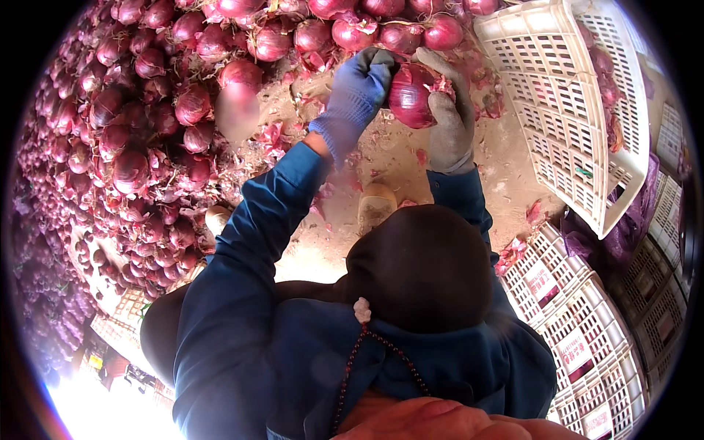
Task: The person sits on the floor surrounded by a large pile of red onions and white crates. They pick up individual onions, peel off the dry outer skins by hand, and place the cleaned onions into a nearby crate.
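Note:
My left hand (360,82), in a blue knitted glove, has its fingers curled at the upper left of a large red onion (411,98). Whether something small is pinched in those fingers cannot be told. In a grey-beige glove, my right hand (452,113) holds the same onion from its right side, thumb near a tuft of loose dry skin. The onion is above the dirt floor (385,146), just in front of a pile of red onions (269,41).
The onion pile (129,170) spreads along the left. On the right a white plastic crate (550,104) stands tilted, with onions behind its slatted wall. Stacked crates (577,330) and purple mesh (583,242) lie lower right. Loose onion skins (272,137) litter the floor near my shoe (377,206).

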Tool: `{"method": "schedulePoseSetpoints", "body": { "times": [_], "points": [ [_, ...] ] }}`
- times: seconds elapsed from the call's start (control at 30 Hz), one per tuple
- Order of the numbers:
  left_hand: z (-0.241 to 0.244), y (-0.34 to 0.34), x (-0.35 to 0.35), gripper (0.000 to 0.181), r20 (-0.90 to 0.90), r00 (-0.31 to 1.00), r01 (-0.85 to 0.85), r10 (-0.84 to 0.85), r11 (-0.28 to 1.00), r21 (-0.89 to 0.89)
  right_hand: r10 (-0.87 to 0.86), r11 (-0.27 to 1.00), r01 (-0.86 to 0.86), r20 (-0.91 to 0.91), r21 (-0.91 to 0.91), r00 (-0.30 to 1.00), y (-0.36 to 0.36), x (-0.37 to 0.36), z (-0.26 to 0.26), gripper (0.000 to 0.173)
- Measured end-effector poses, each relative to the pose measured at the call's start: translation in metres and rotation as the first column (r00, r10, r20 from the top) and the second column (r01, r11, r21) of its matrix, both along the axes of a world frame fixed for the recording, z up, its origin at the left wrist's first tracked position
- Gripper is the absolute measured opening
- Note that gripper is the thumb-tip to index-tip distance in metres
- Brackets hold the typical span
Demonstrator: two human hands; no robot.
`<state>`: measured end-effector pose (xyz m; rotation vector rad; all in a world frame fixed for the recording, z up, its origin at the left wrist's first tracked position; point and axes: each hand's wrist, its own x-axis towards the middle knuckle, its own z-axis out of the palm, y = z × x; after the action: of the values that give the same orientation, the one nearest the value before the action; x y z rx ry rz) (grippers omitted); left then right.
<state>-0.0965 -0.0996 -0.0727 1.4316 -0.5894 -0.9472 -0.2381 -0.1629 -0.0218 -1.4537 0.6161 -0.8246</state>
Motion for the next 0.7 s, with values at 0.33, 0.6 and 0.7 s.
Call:
{"method": "schedulePoseSetpoints", "body": {
  "times": [0.33,0.6,0.7],
  "points": [
    [0.019,-0.001,0.011,0.019,0.281,0.944,0.218,-0.172,0.965,-0.143,0.003,0.995,-0.005,-0.027,-0.102,1.000,-0.007,-0.003,-0.006,0.052],
    [0.013,0.004,0.038,0.037,0.240,0.951,0.175,-0.195,0.979,0.100,0.014,0.991,-0.009,0.032,-0.137,0.999,-0.018,-0.017,-0.010,0.052],
    [0.017,0.005,0.020,0.035,0.236,0.940,0.259,-0.249,0.966,-0.014,0.060,0.985,-0.072,-0.083,-0.158,0.995,-0.018,-0.015,-0.007,0.053]
  ]
}}
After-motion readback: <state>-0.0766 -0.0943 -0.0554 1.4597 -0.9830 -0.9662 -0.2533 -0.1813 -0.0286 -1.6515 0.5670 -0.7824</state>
